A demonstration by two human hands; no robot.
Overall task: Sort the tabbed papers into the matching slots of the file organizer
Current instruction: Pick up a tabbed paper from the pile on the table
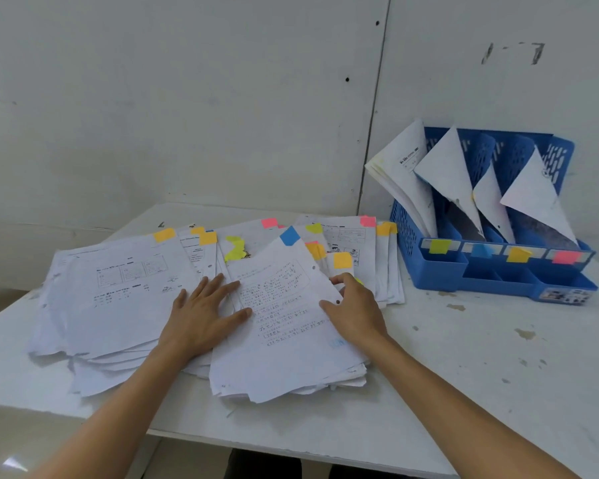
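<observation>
Left hand flat, pinning the pile; right hand in pinch grip on the blue-tabbed sheet: advise lifting it singly to the blue-labelled slot at two o'clock.

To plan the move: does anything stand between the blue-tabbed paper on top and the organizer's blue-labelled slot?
Nothing visible does. The blue-tabbed paper tops the pile; only flat papers and table lie before the file organizer's blue-labelled slot.

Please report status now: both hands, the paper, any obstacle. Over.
Left hand flat on spread white papers. Right hand grips white sheet with blue tab at its edge. Blue plastic file organizer to the right, nothing blocks it.
</observation>
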